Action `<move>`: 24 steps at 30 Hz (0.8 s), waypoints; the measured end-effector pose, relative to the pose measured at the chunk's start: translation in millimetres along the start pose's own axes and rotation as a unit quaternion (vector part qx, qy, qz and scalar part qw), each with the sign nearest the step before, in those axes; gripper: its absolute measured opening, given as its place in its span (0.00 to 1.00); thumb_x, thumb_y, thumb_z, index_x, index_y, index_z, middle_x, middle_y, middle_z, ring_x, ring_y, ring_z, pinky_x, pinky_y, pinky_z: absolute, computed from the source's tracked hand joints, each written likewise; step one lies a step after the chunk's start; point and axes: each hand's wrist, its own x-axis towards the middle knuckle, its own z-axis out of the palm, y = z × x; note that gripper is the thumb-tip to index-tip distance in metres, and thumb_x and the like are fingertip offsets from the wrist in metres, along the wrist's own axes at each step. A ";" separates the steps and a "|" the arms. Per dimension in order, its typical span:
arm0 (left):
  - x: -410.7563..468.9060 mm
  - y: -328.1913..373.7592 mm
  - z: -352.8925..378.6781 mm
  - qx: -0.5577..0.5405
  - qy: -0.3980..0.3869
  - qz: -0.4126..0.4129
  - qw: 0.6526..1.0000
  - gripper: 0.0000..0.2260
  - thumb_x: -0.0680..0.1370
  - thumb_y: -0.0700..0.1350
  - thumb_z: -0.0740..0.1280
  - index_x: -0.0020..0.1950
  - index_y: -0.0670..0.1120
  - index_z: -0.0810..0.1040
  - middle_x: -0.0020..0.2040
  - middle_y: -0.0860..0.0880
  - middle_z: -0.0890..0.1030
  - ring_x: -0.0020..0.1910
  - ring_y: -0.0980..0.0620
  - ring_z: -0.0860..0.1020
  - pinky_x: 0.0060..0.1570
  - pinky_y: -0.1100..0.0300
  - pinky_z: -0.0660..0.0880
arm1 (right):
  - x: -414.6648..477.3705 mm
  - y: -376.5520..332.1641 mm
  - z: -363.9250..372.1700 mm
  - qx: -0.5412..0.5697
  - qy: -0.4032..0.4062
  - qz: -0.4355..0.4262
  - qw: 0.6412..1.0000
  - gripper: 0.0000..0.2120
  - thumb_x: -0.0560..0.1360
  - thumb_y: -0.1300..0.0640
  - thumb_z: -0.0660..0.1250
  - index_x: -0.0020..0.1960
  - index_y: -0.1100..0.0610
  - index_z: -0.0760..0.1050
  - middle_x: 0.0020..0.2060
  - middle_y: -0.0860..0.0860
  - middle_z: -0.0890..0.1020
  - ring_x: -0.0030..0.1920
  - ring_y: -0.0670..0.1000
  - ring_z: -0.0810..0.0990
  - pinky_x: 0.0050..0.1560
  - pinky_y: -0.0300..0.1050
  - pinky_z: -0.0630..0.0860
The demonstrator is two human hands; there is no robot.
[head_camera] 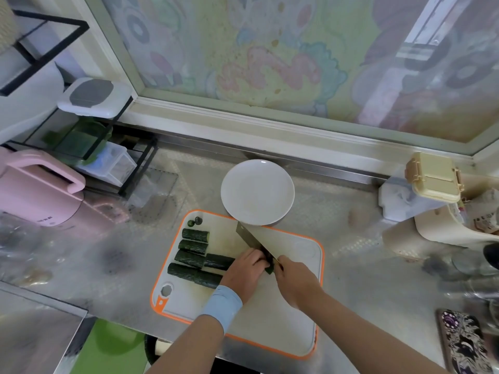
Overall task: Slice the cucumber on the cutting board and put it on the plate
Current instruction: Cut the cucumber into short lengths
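Note:
A white cutting board (283, 314) with an orange rim lies on the counter. Several dark green cucumber lengths (192, 248) rest side by side on its left half, and two small end pieces (195, 222) sit at the far left corner. My left hand (247, 273), with a light blue wristband, holds down one cucumber piece (217, 261). My right hand (295, 284) grips the handle of a cleaver (252, 236), whose blade angles toward the plate and meets the cucumber beside my left fingers. A small cut bit (269, 269) shows between the hands. An empty white plate (257, 192) stands just beyond the board.
A pink appliance (37, 190) and a black wire rack with containers (89, 136) stand at the left. A beige lidded box (433, 177) and a cream holder (453, 228) are at the right, and a patterned phone (463, 344) lies at the near right.

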 end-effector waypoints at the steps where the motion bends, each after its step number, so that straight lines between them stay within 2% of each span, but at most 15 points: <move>1: 2.4 -0.6 -2.5 0.003 -0.001 0.012 1.000 0.08 0.71 0.35 0.71 0.48 0.43 0.80 0.48 0.48 0.78 0.47 0.50 0.73 0.46 0.59 0.75 | 0.9 0.5 -4.9 0.015 0.004 0.007 1.000 0.14 0.83 0.48 0.50 0.46 0.55 0.67 0.35 0.51 0.76 0.35 0.54 0.74 0.35 0.48 0.68; 5: 14.8 -9.9 -6.7 0.065 -0.057 0.053 0.995 0.12 0.63 0.38 0.76 0.42 0.50 0.79 0.44 0.53 0.79 0.47 0.52 0.74 0.50 0.60 0.74 | 4.9 -4.1 -26.0 0.068 0.043 0.007 0.997 0.13 0.83 0.50 0.52 0.44 0.53 0.68 0.34 0.50 0.77 0.34 0.51 0.75 0.33 0.45 0.68; 8: 24.1 -14.8 -12.5 0.082 -0.090 0.068 0.990 0.15 0.60 0.37 0.76 0.41 0.50 0.77 0.40 0.53 0.78 0.41 0.52 0.75 0.46 0.61 0.75 | 10.9 -10.7 -39.0 0.046 0.071 0.009 0.996 0.12 0.83 0.50 0.51 0.44 0.52 0.67 0.32 0.47 0.75 0.33 0.48 0.73 0.34 0.44 0.67; 11: 27.2 -26.2 -27.9 0.062 -0.085 0.052 0.993 0.15 0.61 0.37 0.76 0.43 0.48 0.78 0.39 0.51 0.78 0.38 0.51 0.76 0.40 0.60 0.77 | 13.6 -19.7 -47.8 -0.005 0.097 0.011 0.995 0.11 0.83 0.50 0.51 0.46 0.50 0.67 0.31 0.46 0.73 0.31 0.45 0.71 0.30 0.42 0.64; 13: 26.9 -40.9 -41.7 0.059 -0.099 0.014 0.993 0.12 0.67 0.38 0.74 0.48 0.46 0.78 0.43 0.49 0.79 0.42 0.49 0.76 0.42 0.56 0.77 | 13.8 -26.6 -49.7 -0.024 0.103 0.011 0.994 0.12 0.83 0.49 0.51 0.45 0.50 0.67 0.31 0.47 0.73 0.29 0.46 0.70 0.29 0.43 0.63; 16: 24.9 -66.1 -63.7 0.100 -0.168 -0.053 0.979 0.11 0.78 0.44 0.63 0.60 0.46 0.75 0.54 0.48 0.77 0.54 0.47 0.73 0.54 0.56 0.70 | 15.8 -36.6 -45.3 -0.020 0.098 0.006 0.995 0.13 0.83 0.48 0.52 0.42 0.50 0.65 0.31 0.47 0.73 0.30 0.48 0.71 0.29 0.44 0.60; 19: 22.3 -87.5 -75.5 0.153 -0.229 -0.071 0.959 0.14 0.80 0.48 0.60 0.64 0.48 0.73 0.60 0.50 0.75 0.60 0.48 0.69 0.59 0.56 0.65 | 17.9 -42.5 -34.9 0.002 0.091 -0.004 0.996 0.14 0.82 0.48 0.52 0.40 0.51 0.65 0.31 0.48 0.75 0.33 0.51 0.73 0.31 0.46 0.63; 21: 18.4 -94.7 -79.4 0.139 -0.210 -0.062 0.966 0.12 0.78 0.48 0.61 0.60 0.49 0.77 0.58 0.50 0.75 0.59 0.48 0.70 0.58 0.55 0.66 | 16.5 -45.3 -30.1 -0.010 0.084 -0.011 0.996 0.13 0.82 0.46 0.52 0.43 0.50 0.68 0.33 0.48 0.77 0.36 0.52 0.76 0.34 0.46 0.68; 22: 15.9 -96.8 -81.6 0.125 -0.176 -0.062 0.974 0.09 0.77 0.46 0.62 0.55 0.48 0.79 0.55 0.50 0.77 0.56 0.47 0.72 0.54 0.54 0.68 | 15.6 -46.0 -28.2 -0.025 0.085 -0.017 0.996 0.13 0.82 0.45 0.52 0.47 0.49 0.72 0.37 0.48 0.80 0.40 0.52 0.79 0.39 0.46 0.71; 24: 12.0 -103.7 -85.0 0.105 -0.057 -0.122 0.985 0.08 0.74 0.40 0.61 0.45 0.47 0.80 0.46 0.49 0.79 0.47 0.45 0.75 0.47 0.53 0.72 | 13.0 -47.4 -26.4 -0.062 0.092 -0.036 0.993 0.16 0.82 0.44 0.51 0.58 0.48 0.75 0.46 0.47 0.83 0.49 0.51 0.80 0.49 0.47 0.75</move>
